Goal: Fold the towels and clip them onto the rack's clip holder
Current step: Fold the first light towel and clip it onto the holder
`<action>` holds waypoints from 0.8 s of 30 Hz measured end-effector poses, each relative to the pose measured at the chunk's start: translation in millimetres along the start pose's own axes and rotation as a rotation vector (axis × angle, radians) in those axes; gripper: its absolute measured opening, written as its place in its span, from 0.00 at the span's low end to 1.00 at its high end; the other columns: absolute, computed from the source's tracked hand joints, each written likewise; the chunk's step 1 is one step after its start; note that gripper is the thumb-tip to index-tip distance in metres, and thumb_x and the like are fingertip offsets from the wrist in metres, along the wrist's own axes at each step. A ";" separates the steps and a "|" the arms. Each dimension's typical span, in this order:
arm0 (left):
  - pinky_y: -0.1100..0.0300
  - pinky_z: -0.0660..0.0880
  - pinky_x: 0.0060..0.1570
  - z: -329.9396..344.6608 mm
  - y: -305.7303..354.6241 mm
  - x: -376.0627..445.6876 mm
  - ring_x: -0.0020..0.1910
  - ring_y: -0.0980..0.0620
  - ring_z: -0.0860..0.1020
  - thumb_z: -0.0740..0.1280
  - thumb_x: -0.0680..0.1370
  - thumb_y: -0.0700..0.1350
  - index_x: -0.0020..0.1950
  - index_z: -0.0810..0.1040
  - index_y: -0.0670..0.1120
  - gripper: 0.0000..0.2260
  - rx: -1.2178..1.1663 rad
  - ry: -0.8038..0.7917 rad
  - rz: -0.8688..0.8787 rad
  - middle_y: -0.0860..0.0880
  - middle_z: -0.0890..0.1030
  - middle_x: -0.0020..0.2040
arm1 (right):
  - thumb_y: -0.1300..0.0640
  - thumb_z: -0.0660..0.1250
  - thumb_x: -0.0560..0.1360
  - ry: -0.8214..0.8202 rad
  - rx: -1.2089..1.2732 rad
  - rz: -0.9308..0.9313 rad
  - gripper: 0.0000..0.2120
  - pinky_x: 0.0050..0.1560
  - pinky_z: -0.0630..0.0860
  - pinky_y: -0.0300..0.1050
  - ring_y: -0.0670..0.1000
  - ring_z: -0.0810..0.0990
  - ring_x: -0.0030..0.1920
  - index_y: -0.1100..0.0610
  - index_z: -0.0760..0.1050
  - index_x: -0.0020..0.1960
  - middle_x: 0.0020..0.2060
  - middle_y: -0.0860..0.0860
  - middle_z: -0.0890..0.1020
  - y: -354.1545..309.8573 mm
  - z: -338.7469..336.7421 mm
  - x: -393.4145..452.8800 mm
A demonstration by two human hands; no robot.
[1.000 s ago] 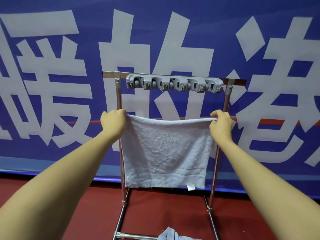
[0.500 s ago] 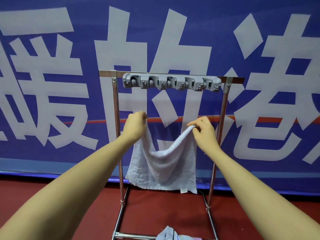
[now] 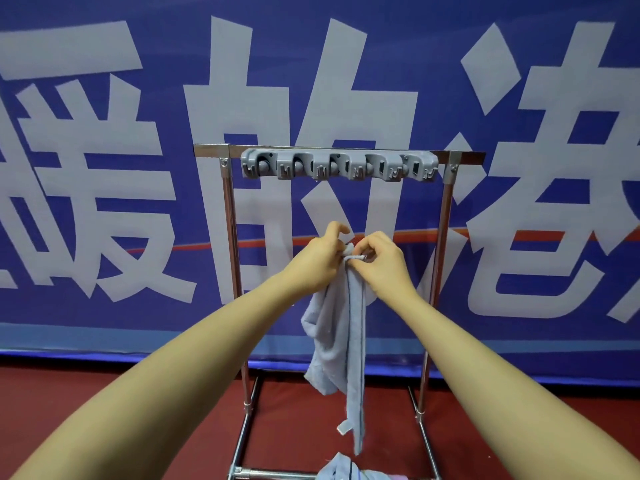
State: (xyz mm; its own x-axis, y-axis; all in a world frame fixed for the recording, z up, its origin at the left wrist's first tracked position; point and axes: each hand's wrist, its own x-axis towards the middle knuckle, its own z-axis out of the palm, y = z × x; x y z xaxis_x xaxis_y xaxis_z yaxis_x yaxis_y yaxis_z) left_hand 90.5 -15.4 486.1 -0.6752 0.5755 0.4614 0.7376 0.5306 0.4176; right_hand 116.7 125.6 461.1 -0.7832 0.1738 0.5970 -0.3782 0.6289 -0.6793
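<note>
The metal rack stands on the red floor just before a blue banner with big white characters, and its two posts leave a wide open frame between them. The grey clip holder sits on the top bar, well above both hands, with free air under it. In the middle of this frame the left hand and the right hand meet, almost touching. Both have curled fingers and pinch the top corners of the light blue towel, which hangs down in a narrow folded strip between the posts, apart from them. Its lower end stops near another towel lying by the rack's bottom bar.
</note>
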 end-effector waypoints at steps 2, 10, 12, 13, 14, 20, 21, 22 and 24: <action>0.59 0.72 0.46 0.3 0.3 -2.3 0.47 0.47 0.77 0.59 0.79 0.36 0.67 0.61 0.40 0.17 0.003 -0.037 0.006 0.43 0.80 0.47 | 0.65 0.72 0.69 -0.009 0.034 0.023 0.05 0.39 0.72 0.26 0.43 0.75 0.41 0.61 0.76 0.40 0.44 0.50 0.76 0.7 -1.7 -0.9; 0.59 0.74 0.51 2.0 -5.0 -4.8 0.50 0.48 0.78 0.60 0.79 0.35 0.65 0.61 0.39 0.16 -0.016 -0.100 -0.018 0.42 0.81 0.52 | 0.63 0.74 0.68 -0.118 -0.010 0.053 0.06 0.38 0.73 0.34 0.47 0.77 0.38 0.60 0.76 0.40 0.36 0.51 0.80 -4.2 -6.8 0.3; 0.59 0.75 0.51 0.9 -6.1 -6.4 0.51 0.48 0.79 0.60 0.79 0.34 0.64 0.61 0.39 0.15 -0.018 -0.100 -0.010 0.42 0.80 0.54 | 0.62 0.74 0.69 -0.137 -0.004 0.058 0.07 0.36 0.71 0.32 0.43 0.75 0.35 0.59 0.76 0.41 0.34 0.49 0.78 -6.2 -7.1 -0.4; 0.59 0.75 0.51 0.4 -6.6 -7.1 0.51 0.48 0.79 0.60 0.79 0.34 0.64 0.61 0.39 0.15 -0.019 -0.100 -0.009 0.42 0.80 0.54 | 0.63 0.73 0.69 -0.154 0.021 0.073 0.08 0.35 0.72 0.31 0.42 0.74 0.34 0.57 0.75 0.44 0.34 0.48 0.77 -7.3 -7.3 -1.1; 0.60 0.75 0.51 0.3 -7.5 -7.8 0.50 0.48 0.79 0.60 0.79 0.34 0.64 0.61 0.40 0.15 -0.020 -0.102 -0.008 0.42 0.80 0.53 | 0.63 0.73 0.70 -0.175 0.042 0.088 0.10 0.36 0.72 0.30 0.42 0.74 0.34 0.57 0.75 0.48 0.34 0.47 0.76 -7.8 -7.1 -1.4; 0.57 0.74 0.44 0.9 -12.5 -11.9 0.44 0.46 0.78 0.58 0.80 0.36 0.58 0.63 0.41 0.09 -0.012 -0.011 -0.016 0.42 0.81 0.46 | 0.63 0.72 0.70 -0.152 -0.073 -0.045 0.04 0.38 0.70 0.37 0.49 0.73 0.38 0.63 0.77 0.41 0.39 0.54 0.75 -7.8 -2.7 -1.4; 0.54 0.74 0.42 1.9 -13.0 -14.4 0.42 0.45 0.77 0.57 0.80 0.37 0.58 0.64 0.43 0.08 0.006 0.009 -0.014 0.42 0.80 0.45 | 0.63 0.71 0.70 -0.128 -0.057 -0.047 0.05 0.38 0.71 0.37 0.51 0.74 0.39 0.63 0.76 0.41 0.40 0.55 0.75 -8.5 -2.9 -0.6; 0.50 0.75 0.40 3.6 -14.6 -17.3 0.41 0.44 0.77 0.57 0.79 0.37 0.57 0.64 0.44 0.08 0.028 0.021 -0.010 0.42 0.79 0.44 | 0.63 0.71 0.71 -0.101 -0.030 -0.040 0.05 0.39 0.71 0.38 0.52 0.74 0.39 0.63 0.75 0.41 0.40 0.56 0.76 -9.8 -4.1 0.6; 0.46 0.76 0.41 7.3 -19.4 -24.5 0.41 0.43 0.75 0.57 0.78 0.38 0.55 0.67 0.47 0.08 0.036 0.040 0.013 0.43 0.76 0.44 | 0.63 0.69 0.72 -0.049 0.043 -0.012 0.06 0.38 0.72 0.40 0.51 0.73 0.37 0.64 0.73 0.42 0.38 0.59 0.77 -13.5 -8.4 4.4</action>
State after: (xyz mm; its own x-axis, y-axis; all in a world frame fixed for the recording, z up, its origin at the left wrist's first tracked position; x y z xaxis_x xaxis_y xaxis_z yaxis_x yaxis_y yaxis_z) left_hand 92.7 -35.2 461.0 -0.6639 0.5575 0.4983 0.7455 0.5453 0.3832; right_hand 122.6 124.2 476.5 -0.8016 0.1282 0.5840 -0.4079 0.5970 -0.6908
